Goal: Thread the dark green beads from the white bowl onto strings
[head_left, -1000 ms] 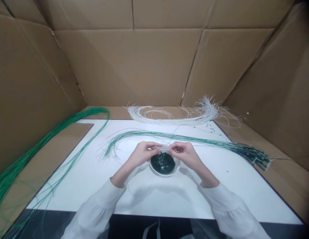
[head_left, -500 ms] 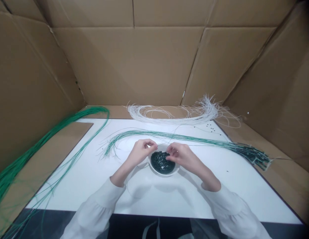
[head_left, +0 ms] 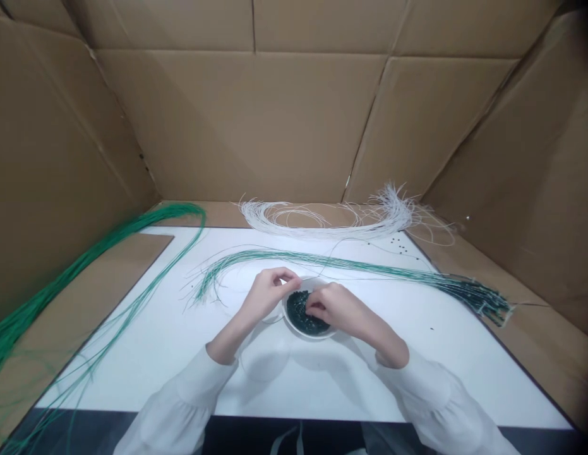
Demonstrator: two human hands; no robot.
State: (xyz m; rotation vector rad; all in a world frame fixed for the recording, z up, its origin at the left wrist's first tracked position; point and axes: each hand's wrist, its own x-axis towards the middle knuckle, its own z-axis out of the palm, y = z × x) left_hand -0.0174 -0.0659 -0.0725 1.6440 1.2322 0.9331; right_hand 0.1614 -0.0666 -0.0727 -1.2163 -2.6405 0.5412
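A white bowl (head_left: 312, 337) stands before me, partly filled with tiny dark green, shiny pieces that look like beads (head_left: 297, 309). My left hand (head_left: 269, 292) is at the bowl's upper left rim, thumb and forefinger pinched on what appears to be a thin strand. Part of that strand (head_left: 271, 321) loops out below the hand. Inside the bowl, my right hand (head_left: 335, 308) has its fingertips closed together among the beads; what they grip is hidden. Behind both hands stretches a bundle of thin green strands (head_left: 294, 255), its right end thick with dark beads (head_left: 483, 298).
A white bundle of strands (head_left: 322, 232) lies coiled at the table's back. More green strands (head_left: 99, 253) run along the left side. Several loose dark beads (head_left: 400, 249) dot the back right of the white tabletop (head_left: 180, 366). Cardboard walls (head_left: 237, 126) enclose the sides and back.
My right hand has moved left and down into the bowl, its fingers closing among the beads. My left hand keeps its pinch near the rim. The view has shifted slightly.
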